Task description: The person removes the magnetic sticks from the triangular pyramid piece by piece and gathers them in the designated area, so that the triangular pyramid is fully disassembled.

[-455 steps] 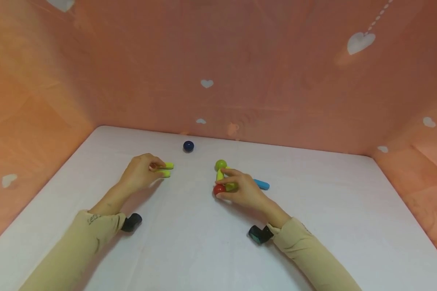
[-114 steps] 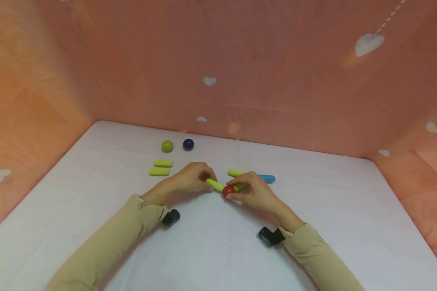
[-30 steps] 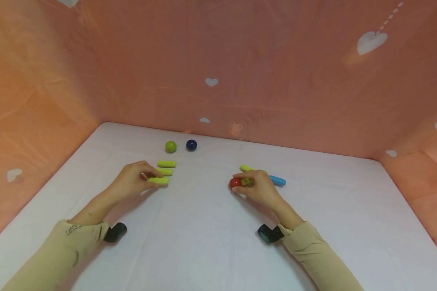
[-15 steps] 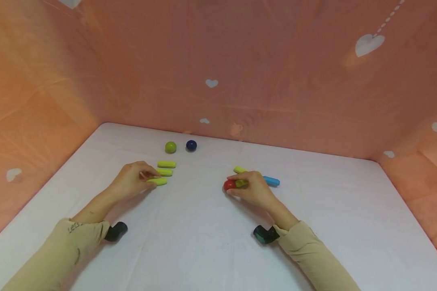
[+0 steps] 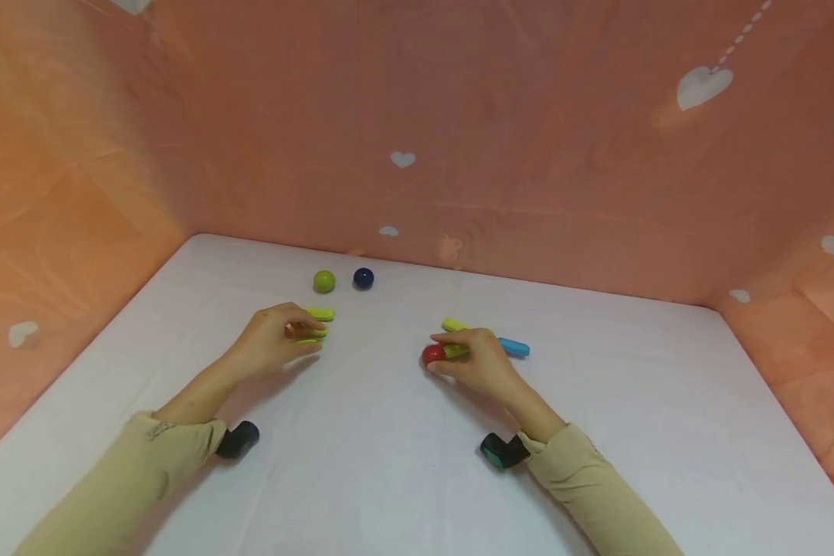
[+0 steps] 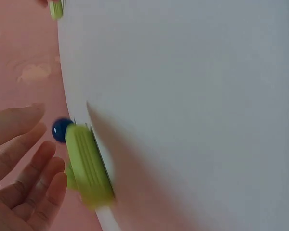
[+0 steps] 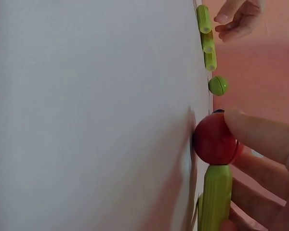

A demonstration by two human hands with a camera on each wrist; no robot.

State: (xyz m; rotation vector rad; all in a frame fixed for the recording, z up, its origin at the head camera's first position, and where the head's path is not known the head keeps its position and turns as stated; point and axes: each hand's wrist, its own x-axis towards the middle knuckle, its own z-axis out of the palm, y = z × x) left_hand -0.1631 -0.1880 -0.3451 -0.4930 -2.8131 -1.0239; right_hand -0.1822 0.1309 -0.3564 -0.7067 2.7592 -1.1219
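My left hand (image 5: 274, 340) hovers over a row of three yellow-green rods (image 5: 321, 314), its fingers relaxed and partly covering the nearer two in the head view. The left wrist view shows a ribbed rod (image 6: 89, 166) standing apart from the fingertips. On the right side, my right hand (image 5: 483, 363) grips a red ball (image 5: 433, 354) joined to a yellow-green rod (image 7: 216, 195). Thumb and fingers hold the ball from both sides. Behind that hand, another yellow-green rod (image 5: 455, 325) and a blue rod (image 5: 514, 347) show, their inner ends hidden.
A green ball (image 5: 323, 281) and a dark blue ball (image 5: 364, 279) sit side by side beyond the row of rods. The white table (image 5: 361, 432) ends at an orange cloth (image 5: 459, 154) with hearts, which rises at the back and sides.
The green ball and a rod came off the red-ball piece and lie at the left. My left hand has just let go of that rod and lifted slightly; the right hand shifted left.
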